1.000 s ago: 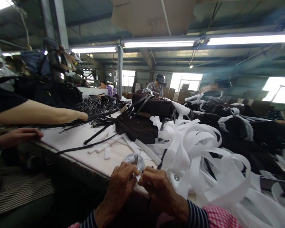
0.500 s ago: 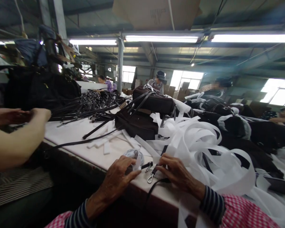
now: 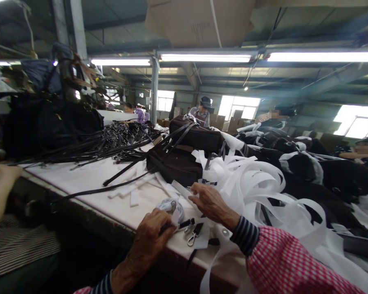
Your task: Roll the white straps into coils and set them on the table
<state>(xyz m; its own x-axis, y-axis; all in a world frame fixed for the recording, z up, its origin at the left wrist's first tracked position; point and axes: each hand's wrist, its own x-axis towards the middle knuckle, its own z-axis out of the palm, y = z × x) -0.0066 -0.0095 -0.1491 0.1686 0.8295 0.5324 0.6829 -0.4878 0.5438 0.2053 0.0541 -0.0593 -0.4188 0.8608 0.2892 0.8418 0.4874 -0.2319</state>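
Note:
My left hand (image 3: 155, 230) is closed at the table's front edge, around a black strap (image 3: 187, 223) whose end with metal hardware sticks out past the fingertips. A bit of white material shows by the fingers, and the palm side is hidden. Behind that hand lies a coil of pale cord (image 3: 175, 208). A silver snap hook (image 3: 191, 240) on a short black strap rests on a white piece to its right. My right hand (image 3: 213, 204) reaches across the table with fingers apart, its tips at a flat white strip (image 3: 180, 190); whether they touch it is unclear.
Loose white ribbon (image 3: 248, 179) heaps up on the right, before piled black bags (image 3: 313, 179). A dark bag (image 3: 174, 163) stands mid-table. Black straps (image 3: 122, 139) and a large black bag (image 3: 49, 122) lie left. Another person's arm (image 3: 0, 192) is at the left edge.
My right hand has moved away from the snap hook, up and left to the white strip. My left hand stays near its place. The other person's arm has drawn back leftward.

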